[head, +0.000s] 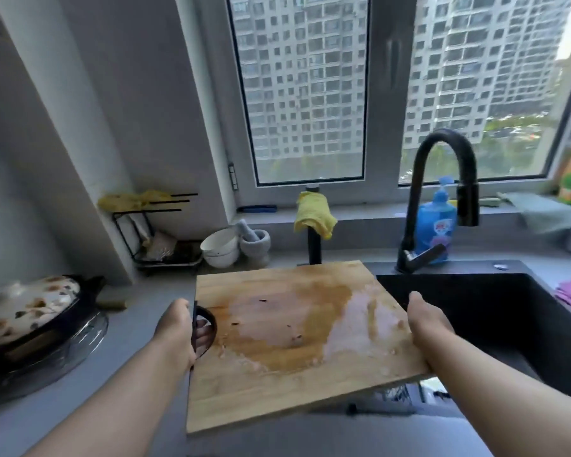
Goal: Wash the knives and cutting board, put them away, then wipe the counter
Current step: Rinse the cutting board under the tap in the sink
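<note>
Both hands were wrapped around the wooden cutting board: the left hand had its fingers hooked through the black handle on the board's left edge, and the right hand was clamped on the right edge. Wet and stained, the board was held partly over the dark sink, near the black faucet, its left part above the grey table.

I'm looking at a home kitchen in a high-rise flat: a grey counter runs along a window facing apartment towers. A dark sink with a black tap sits at right beside blue dish soap. Far left stand stacked bowls, a mortar and pestle and a covered pot.
</note>
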Demonstrator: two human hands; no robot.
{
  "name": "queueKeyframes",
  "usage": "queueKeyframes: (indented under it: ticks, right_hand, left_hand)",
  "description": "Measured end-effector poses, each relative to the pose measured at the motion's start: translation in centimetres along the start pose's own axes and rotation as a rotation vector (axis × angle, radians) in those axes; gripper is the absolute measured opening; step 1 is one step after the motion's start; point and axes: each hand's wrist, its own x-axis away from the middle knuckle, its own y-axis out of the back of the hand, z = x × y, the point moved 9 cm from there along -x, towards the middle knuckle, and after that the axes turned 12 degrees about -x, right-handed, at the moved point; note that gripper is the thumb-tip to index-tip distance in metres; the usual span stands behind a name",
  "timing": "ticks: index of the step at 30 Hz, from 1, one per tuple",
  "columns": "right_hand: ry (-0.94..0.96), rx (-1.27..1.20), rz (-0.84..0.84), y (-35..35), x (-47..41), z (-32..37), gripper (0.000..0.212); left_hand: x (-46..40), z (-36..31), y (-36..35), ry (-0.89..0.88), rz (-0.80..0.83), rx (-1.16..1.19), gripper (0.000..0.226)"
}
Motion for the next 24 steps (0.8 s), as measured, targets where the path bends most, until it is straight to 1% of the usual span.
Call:
queueKeyframes:
  ticks: [4,6,9,12,15,21,24]
  right_hand:
    - [-0.053,-0.057,-0.128,7.6,-3.9,-2.7,0.066]
    - [-0.087,-0.085,-0.160,10.6,-5.8,-3.8,0.067]
    - [-0.123,-0.110,-0.185,14.1,-9.5,-5.3,0.069]
    - [-0.178,-0.158,-0.170,16.3,-12.9,-6.9,0.064]
    - [-0.218,-0.209,-0.166,17.7,-17.0,-8.8,0.064]
    - [-0.263,-0.256,-0.125,19.0,-23.5,-11.6,0.065]
    - [-0.320,-0.273,-0.103,18.9,-25.9,-13.4,0.067]
  left_hand:
    - [1.2,-0.3,-10.2,-0.024,0.192,-0.077,0.031]
    - [2.1,-0.6,-14.9,-0.064,0.238,-0.128,0.028]
    - [3.2,-0.7,-20.9,-0.108,0.248,-0.158,0.023]
    - [3.2,0.2,-26.2,-0.102,0.272,-0.207,0.042]
    - [2.6,1.5,-30.6,-0.066,0.259,-0.216,0.044]
    - [2.1,4.3,-36.8,-0.010,0.209,-0.266,0.047]
    - [2.4,5.7,-39.0,0.033,0.203,-0.263,0.049]
